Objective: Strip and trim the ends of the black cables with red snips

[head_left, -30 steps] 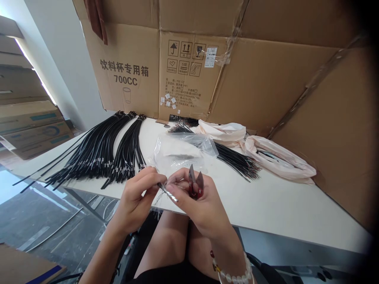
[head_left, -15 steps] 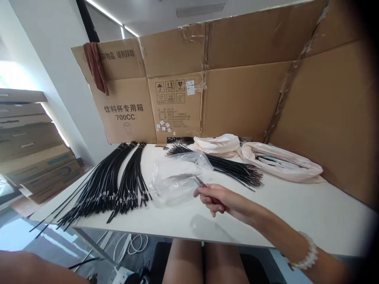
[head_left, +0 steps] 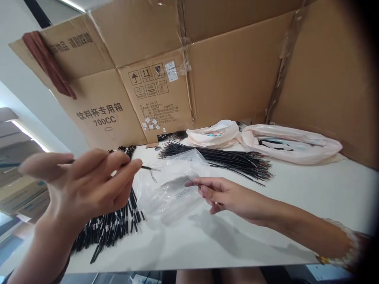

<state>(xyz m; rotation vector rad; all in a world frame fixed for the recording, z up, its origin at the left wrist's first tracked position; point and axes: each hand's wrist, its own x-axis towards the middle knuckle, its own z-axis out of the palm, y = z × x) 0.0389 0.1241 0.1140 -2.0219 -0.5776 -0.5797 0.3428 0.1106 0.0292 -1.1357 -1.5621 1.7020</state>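
Note:
My left hand (head_left: 91,183) is raised over the left side of the table, fingers closed on a thin black cable (head_left: 145,167). Fine, pale strands fan out of the cable's end, past my fingertips. Over the middle of the table my right hand (head_left: 217,191) pinches a slim pointed metal tool (head_left: 191,180); my fingers cover its rear part, so its exact kind is unclear. The tool's tip points left toward the cable end and is apart from it. Beneath both hands lies a clear plastic bag (head_left: 168,197).
Bundled black cables (head_left: 114,225) lie on the left of the white table (head_left: 266,240), partly behind my left hand. Another cable bundle (head_left: 219,157) lies farther back, near two pale rolled-edge bags (head_left: 296,144). Tall cardboard (head_left: 231,79) walls the back and right; a brown cloth (head_left: 49,65) hangs over it.
My left hand has risen from the lower left corner into view with the cable. My right hand stays over the table with the tool. The view has tilted and moved closer.

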